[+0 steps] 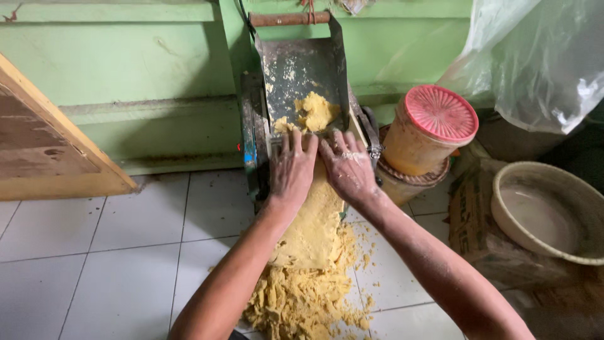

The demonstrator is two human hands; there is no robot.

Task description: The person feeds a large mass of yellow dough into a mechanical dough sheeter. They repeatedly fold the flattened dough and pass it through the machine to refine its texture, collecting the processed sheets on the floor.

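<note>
Both hands lie flat, fingers spread and gripping nothing, on a rough sheet of yellow dough (pixel 314 220) where it meets a dark metal roller machine (pixel 302 69) that stands against the green wall. The left hand (pixel 292 167) and the right hand (pixel 346 167) sit side by side, nearly touching, fingertips at the machine's mouth. A lump of the same dough (pixel 314 112) rests in the machine's sloped chute, just beyond the fingers. The sheet runs down onto the white tiled floor (pixel 94 252), ending in a crumbly heap (pixel 302 302). To the right stand an orange plastic jar with a red lid (pixel 431 129) and a pale round basin (pixel 544 211).
</note>
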